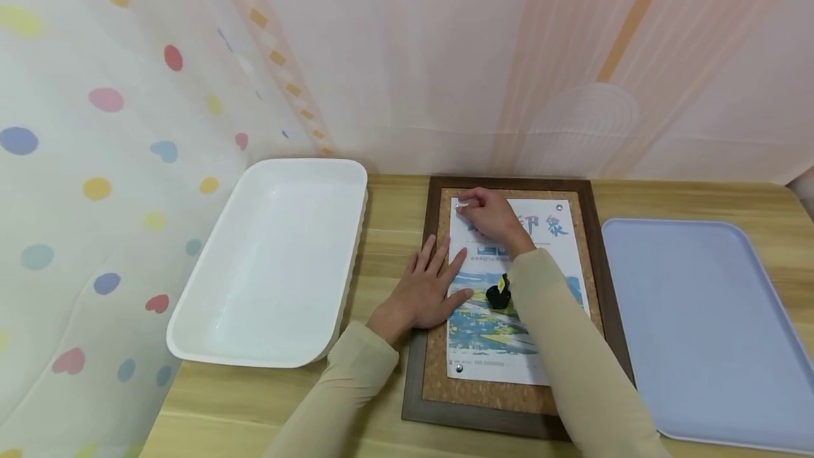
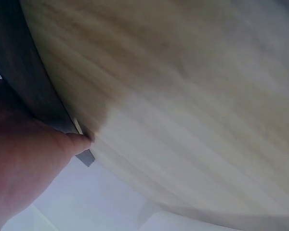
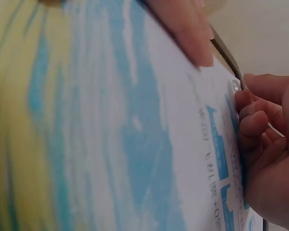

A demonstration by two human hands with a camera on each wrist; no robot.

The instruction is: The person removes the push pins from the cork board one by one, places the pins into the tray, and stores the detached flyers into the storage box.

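Note:
A sheet of paper with a blue-and-yellow landscape print (image 1: 490, 345) lies on a cork board (image 1: 439, 387) in a dark wooden frame (image 1: 470, 419). At the sheet's top left corner, my right hand (image 1: 492, 218) has its thumb and index finger around a thumbtack (image 3: 236, 87). Its other fingers are curled in. My left hand (image 1: 427, 292) rests with spread fingers across the frame's left side and the sheet's left edge. Thumbtacks also sit at the top right corner (image 1: 559, 208) and bottom left corner (image 1: 459, 368). The right forearm hides the sheet's bottom right corner.
A deep white tray (image 1: 273, 267) stands left of the board on the wooden table (image 1: 210, 408). A shallow blue tray (image 1: 699, 331) lies close to the right. A small black object (image 1: 499, 295) with a yellow tag shows beside the right sleeve. Patterned curtains (image 1: 407, 55) hang behind.

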